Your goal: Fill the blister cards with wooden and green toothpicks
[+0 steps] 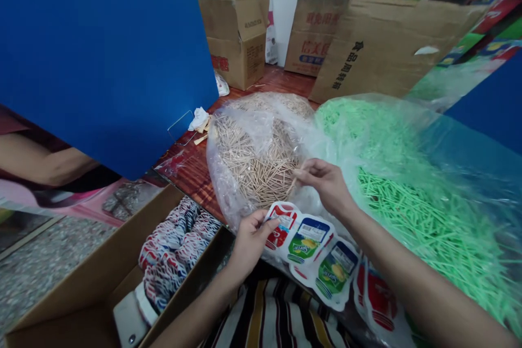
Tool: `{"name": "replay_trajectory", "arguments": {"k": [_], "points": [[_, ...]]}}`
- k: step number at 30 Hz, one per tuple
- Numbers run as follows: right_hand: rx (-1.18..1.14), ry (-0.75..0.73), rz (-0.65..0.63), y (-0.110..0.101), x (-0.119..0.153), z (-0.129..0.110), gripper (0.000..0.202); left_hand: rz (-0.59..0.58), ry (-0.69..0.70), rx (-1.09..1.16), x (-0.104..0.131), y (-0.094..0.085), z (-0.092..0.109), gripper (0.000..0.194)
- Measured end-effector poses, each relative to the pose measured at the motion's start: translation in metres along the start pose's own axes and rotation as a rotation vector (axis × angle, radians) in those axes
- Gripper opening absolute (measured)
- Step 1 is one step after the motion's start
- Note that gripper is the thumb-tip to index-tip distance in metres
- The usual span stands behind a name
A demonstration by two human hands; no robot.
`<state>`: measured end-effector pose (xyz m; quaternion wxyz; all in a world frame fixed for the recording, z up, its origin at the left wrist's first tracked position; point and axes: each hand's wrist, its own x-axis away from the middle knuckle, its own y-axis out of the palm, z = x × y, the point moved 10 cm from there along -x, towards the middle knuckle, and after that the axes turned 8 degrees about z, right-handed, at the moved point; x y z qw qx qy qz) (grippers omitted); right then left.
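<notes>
My left hand (249, 242) pinches a red can-shaped printed packet (282, 228) between thumb and fingers. Overlapping it on the right is a green and blue Sprite packet (309, 240), with another Sprite packet (336, 269) lower down. Further right, partly behind my right forearm, lie more red packets (377, 294). My right hand (324, 182) is closed in a pinch at the edge of a clear plastic bag full of thin tan sticks (261, 174). What looks like one tan stick (295, 176) shows at its fingertips.
Bright green sticks (411, 212) fill a second clear bag at right. An open carton (57, 288) at lower left holds stacked packets (179, 250) and a pale phone-like object (129, 319). A blue panel (110, 54) stands at left, a person's arm (49, 163) beyond it. Cardboard boxes (240, 38) line the back.
</notes>
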<state>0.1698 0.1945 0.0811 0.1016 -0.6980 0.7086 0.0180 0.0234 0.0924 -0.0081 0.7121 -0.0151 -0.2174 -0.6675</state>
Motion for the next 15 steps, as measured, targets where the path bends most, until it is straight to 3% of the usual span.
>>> {"name": "replay_trajectory", "arguments": {"k": [2,5,8,12,15], "points": [[-0.165,0.018,0.059,-0.013,0.016,-0.019,0.024,-0.026,-0.017,0.001,-0.001,0.005,-0.003,0.024],[-0.192,-0.027,0.070,-0.019,0.036,-0.038,0.025,-0.070,-0.022,-0.003,-0.001,0.015,-0.006,0.022],[-0.148,-0.052,0.058,-0.020,0.049,-0.043,0.030,-0.103,-0.015,-0.014,0.000,0.025,-0.008,0.022],[-0.066,-0.110,0.094,-0.028,0.057,-0.047,0.055,-0.111,-0.017,-0.005,0.002,0.033,-0.006,0.021],[0.027,-0.151,0.035,-0.024,0.062,-0.049,0.046,-0.120,-0.028,0.012,0.001,0.038,-0.006,0.020]]}}
